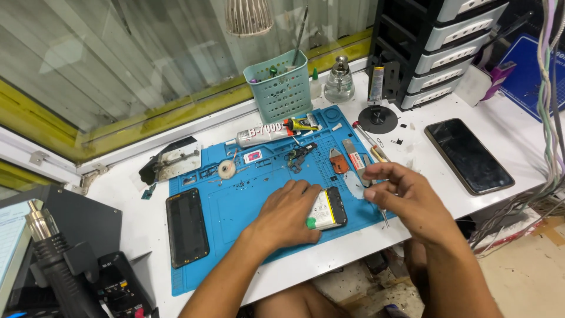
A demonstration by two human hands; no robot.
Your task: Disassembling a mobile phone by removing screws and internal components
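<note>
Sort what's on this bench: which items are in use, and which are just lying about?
In use: opened phone under left hand; thin tool in right hand; blue mat.
Lying about: glue tube, teal basket, dark phone, detached screen, hot-air gun.

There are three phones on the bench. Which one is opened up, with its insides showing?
The opened phone under the left hand, on the blue mat: its pale battery shows. The phone on the mat's left and the one on the white table show only dark glass.
</note>
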